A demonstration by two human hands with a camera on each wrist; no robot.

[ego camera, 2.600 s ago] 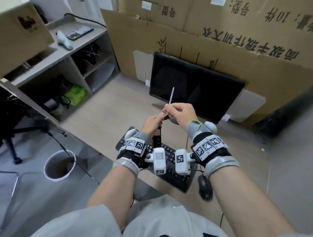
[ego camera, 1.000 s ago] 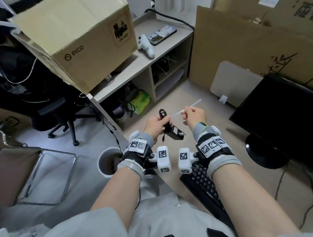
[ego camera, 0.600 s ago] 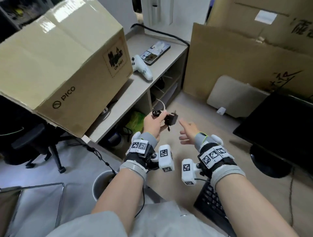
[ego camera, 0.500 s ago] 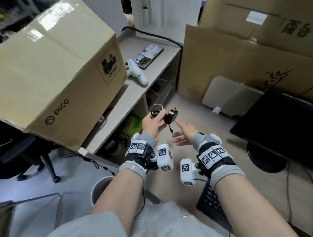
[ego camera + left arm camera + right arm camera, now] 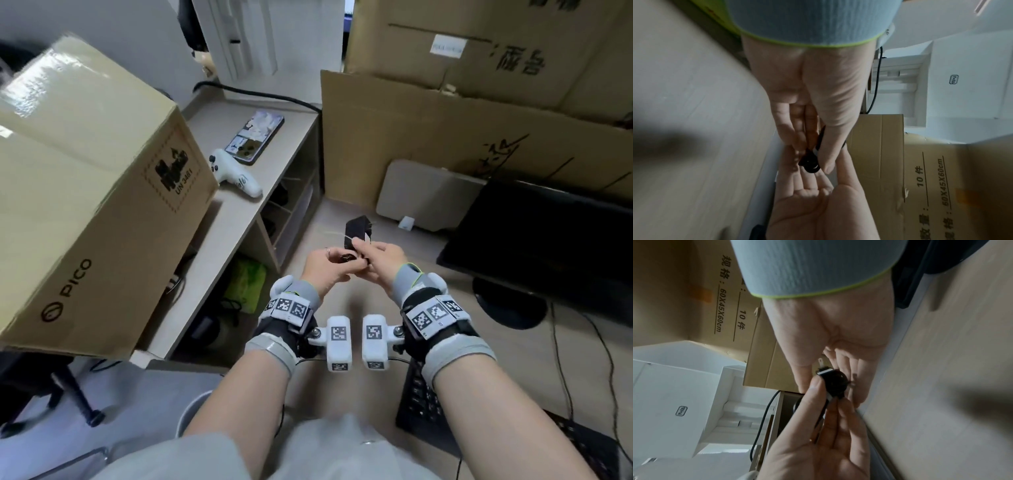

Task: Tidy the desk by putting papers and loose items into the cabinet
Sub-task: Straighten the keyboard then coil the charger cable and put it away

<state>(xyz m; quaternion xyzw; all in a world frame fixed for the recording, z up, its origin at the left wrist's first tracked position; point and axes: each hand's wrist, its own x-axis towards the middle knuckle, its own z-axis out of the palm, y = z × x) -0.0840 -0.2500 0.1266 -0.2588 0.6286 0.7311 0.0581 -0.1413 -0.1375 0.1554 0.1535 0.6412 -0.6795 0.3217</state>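
Over the desk, in front of the cabinet (image 5: 291, 212), both hands meet on a black charger (image 5: 356, 230) with a coiled black cable (image 5: 810, 163). My left hand (image 5: 339, 258) pinches the coil between thumb and fingers (image 5: 818, 155). My right hand (image 5: 363, 247) grips the charger body (image 5: 835, 380) between thumb and fingers, and a metal plug prong (image 5: 821, 361) shows by the palm. A thin white stick (image 5: 334, 233) pokes out to the left of the charger. The cabinet's open compartments lie just left of the hands.
A large PICO cardboard box (image 5: 85, 192) overhangs the cabinet top, where a white controller (image 5: 236, 176) and a phone (image 5: 255, 137) lie. A green bag (image 5: 245, 277) sits in a lower compartment. Monitor (image 5: 548, 246) at right, keyboard (image 5: 421, 401) and bin (image 5: 191, 414) near me.
A second ago my right hand held the white stick, then it opened. It has now closed on the charger that my left hand keeps holding. The hands have come together.
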